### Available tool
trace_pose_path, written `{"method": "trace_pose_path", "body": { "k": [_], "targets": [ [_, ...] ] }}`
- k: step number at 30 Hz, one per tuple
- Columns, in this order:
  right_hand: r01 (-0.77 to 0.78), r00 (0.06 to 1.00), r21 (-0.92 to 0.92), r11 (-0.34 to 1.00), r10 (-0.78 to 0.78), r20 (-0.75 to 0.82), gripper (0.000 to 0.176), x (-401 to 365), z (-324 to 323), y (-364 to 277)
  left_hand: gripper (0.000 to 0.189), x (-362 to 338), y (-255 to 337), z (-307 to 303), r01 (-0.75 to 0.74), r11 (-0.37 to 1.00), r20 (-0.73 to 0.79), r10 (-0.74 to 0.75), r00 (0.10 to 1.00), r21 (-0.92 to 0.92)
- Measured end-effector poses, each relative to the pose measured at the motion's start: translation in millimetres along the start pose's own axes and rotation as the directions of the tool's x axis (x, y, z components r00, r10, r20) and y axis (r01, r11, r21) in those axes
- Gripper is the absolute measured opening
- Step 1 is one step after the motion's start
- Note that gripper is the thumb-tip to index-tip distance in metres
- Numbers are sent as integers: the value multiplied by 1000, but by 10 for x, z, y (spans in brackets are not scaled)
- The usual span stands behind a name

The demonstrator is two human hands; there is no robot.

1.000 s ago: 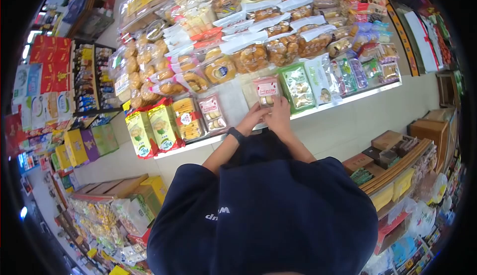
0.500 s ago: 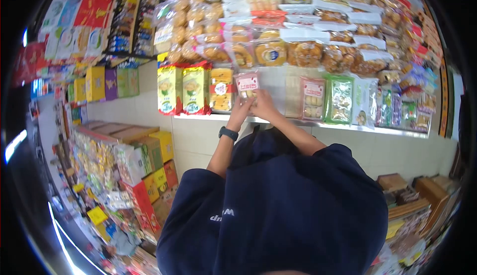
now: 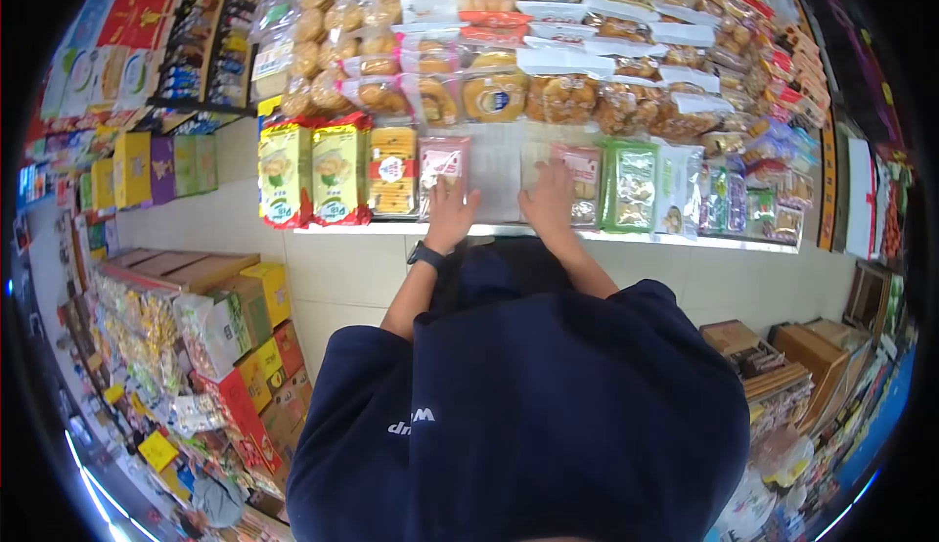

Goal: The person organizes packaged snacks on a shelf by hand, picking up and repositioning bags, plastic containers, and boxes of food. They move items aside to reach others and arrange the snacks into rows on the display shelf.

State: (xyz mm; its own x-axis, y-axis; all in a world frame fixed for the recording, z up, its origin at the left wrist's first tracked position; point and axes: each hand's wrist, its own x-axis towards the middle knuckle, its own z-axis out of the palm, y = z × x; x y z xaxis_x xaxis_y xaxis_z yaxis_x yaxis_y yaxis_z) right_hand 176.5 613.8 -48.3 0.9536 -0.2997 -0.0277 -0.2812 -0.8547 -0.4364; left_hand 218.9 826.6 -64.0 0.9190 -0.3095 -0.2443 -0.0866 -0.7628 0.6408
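My left hand [image 3: 451,212], with a dark watch on its wrist, lies with fingers spread on the lower part of a pink-and-clear package [image 3: 444,158]. That package sits beside an orange cracker pack with a red band [image 3: 393,172]. My right hand [image 3: 550,198] rests with fingers apart at the left edge of another pink-labelled package [image 3: 584,172]. A bare strip of the shelf [image 3: 496,185] shows between my hands. Right of the second pink package lies a green-edged pack [image 3: 630,185].
Yellow-and-red packs [image 3: 339,172] stand at the shelf's left end. Rows of bagged pastries [image 3: 494,95] fill the shelf behind. Stacked cartons [image 3: 256,351] are at the lower left, and wooden crates [image 3: 817,361] at the lower right.
My hands have moved apart, the right one over to the right-hand pink package. The left pink package now lies lower, next to the crackers. The view has shifted, so the shelf appears further left.
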Motion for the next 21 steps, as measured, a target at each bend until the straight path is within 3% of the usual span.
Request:
{"method": "trace_pose_path", "body": {
  "k": [2,5,8,11,14,17,21],
  "targets": [
    [-146,986,-101,984,137,-96,76,-72,-142,191,65,4,6,11,15,1000,1,-15,1000,5],
    [-212,973,-105,972,200,-118,87,-133,-72,472,65,3,108,-43,62,998,2,-62,998,20],
    [-292,956,-223,930,286,-59,89,-25,-132,317,60,22,118,-77,-14,1000,-58,14,998,3],
    [-461,879,-119,880,471,74,91,161,-204,180,57,-9,152,-153,-46,998,-107,42,993,-37],
    [-374,927,92,923,372,43,93,198,-42,135,57,-35,162,-238,-12,974,-124,-17,992,-226],
    [-129,991,191,973,122,50,94,232,-38,-316,59,-101,193,-387,55,939,-113,-99,989,-340],
    [-110,975,329,938,39,217,98,294,88,-1037,58,-124,91,-464,93,857,-135,-186,973,-508]
  ]
}}
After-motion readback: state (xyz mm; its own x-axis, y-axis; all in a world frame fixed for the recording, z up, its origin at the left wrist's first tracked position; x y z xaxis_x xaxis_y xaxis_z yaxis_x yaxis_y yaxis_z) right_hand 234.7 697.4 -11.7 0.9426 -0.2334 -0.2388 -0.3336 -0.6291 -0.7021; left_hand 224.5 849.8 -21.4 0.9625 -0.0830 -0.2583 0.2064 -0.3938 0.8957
